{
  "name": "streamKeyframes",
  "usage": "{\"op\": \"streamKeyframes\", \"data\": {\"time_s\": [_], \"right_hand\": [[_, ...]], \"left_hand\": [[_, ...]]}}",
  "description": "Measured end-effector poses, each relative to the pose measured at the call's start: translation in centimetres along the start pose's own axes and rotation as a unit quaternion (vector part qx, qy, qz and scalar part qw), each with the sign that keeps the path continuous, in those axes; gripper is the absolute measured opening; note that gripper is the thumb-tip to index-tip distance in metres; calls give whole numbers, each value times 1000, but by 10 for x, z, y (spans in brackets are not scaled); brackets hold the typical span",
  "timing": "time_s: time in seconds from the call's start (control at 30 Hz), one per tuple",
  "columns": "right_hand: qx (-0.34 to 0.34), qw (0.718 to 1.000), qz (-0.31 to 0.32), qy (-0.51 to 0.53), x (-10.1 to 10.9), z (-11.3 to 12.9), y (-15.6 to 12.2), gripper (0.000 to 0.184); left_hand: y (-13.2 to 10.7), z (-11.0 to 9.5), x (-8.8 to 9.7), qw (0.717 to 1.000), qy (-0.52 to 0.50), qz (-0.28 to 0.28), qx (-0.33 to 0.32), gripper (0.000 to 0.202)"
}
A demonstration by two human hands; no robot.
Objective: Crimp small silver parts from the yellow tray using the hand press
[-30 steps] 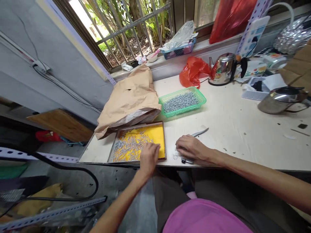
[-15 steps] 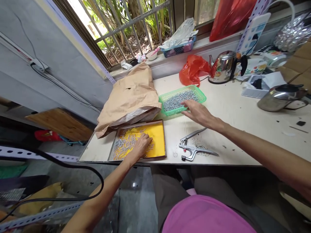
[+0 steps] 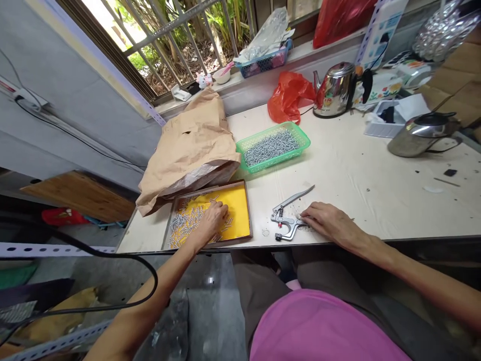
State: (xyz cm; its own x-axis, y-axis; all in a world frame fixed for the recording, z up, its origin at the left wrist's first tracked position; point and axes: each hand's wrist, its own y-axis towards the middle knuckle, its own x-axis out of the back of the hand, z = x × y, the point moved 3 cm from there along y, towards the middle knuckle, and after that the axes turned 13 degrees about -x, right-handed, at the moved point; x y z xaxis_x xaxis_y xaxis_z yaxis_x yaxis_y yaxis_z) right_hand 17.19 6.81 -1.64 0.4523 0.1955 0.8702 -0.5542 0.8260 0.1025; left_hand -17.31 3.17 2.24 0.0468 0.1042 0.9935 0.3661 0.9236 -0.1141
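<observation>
My left hand (image 3: 215, 219) is over a shallow brown-rimmed tray (image 3: 248, 216) with a yellow bottom, its fingers bent together; anything between them is hidden. Small silver screw-like metal pieces (image 3: 187, 224) lie scattered in that tray, mostly on its left side. On the table to the right lies a pair of silver snap-fastener pliers (image 3: 288, 224) with spread handles, a spring and a small red part. My right hand (image 3: 323, 219) has its fingers closed over the lower handle. Behind the pliers, a green plastic basket (image 3: 276, 164) holds a layer of similar metal pieces.
A large brown paper bag (image 3: 191, 143) lies behind the tray, against the basket's left end. Farther back are a red plastic bag (image 3: 287, 98) and an electric kettle (image 3: 332, 93). A metal jug (image 3: 417, 138) and a white box (image 3: 381, 128) stand at right.
My right hand has left the green basket and come down and toward me to the pliers' lower handle. My left hand stays in the tray. The view has shifted slightly.
</observation>
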Motion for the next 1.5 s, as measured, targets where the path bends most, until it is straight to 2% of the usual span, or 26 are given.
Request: {"op": "streamKeyframes", "data": {"time_s": [0.07,0.13,0.23,0.3,0.33,0.4,0.53,0.67,0.83,1.0,1.13,1.2,1.23,1.37,1.43,1.5], "right_hand": [[-5,1000,2,0,0,1,-4,23],[-8,1000,12,-2,0,3,-7,22],[-14,999,23,-24,0,7,-8,21],[-22,998,23,-49,0,7,-7,20],[-26,998,21,-59,-1,7,-6,20],[-32,997,18,-71,-1,7,-5,20],[-41,996,16,-80,1,8,-5,17],[-46,994,27,-92,3,9,-6,15],[-46,994,16,-100,1,6,-6,12],[-49,994,23,-97,0,7,-5,14],[-53,993,42,-94,5,8,-5,16],[-33,995,47,-85,9,5,-3,17],[-21,995,45,-81,12,2,0,24],[-1,994,49,-97,22,-12,22,84],[6,991,83,-106,23,-17,34,95],[17,988,111,-105,24,-18,43,91]], "left_hand": [[2,-6,8,994,-82,-40,54,13],[4,-20,15,964,-224,-71,122,8],[11,-62,19,867,-462,-44,182,20],[19,-93,16,808,-558,-2,190,26],[23,-105,13,789,-584,13,191,27],[31,-123,3,769,-608,22,195,28],[43,-134,-19,766,-612,5,195,32],[44,-135,-29,761,-613,13,211,37],[42,-136,-30,772,-592,29,228,36],[44,-135,-29,791,-570,60,215,35],[48,-133,-28,784,-575,91,215,33],[48,-133,-28,783,-575,99,216,32],[49,-133,-28,784,-574,101,214,32],[47,-134,-30,784,-574,98,216,31],[47,-135,-30,783,-574,97,221,30],[46,-136,-30,783,-571,96,225,30]]}}
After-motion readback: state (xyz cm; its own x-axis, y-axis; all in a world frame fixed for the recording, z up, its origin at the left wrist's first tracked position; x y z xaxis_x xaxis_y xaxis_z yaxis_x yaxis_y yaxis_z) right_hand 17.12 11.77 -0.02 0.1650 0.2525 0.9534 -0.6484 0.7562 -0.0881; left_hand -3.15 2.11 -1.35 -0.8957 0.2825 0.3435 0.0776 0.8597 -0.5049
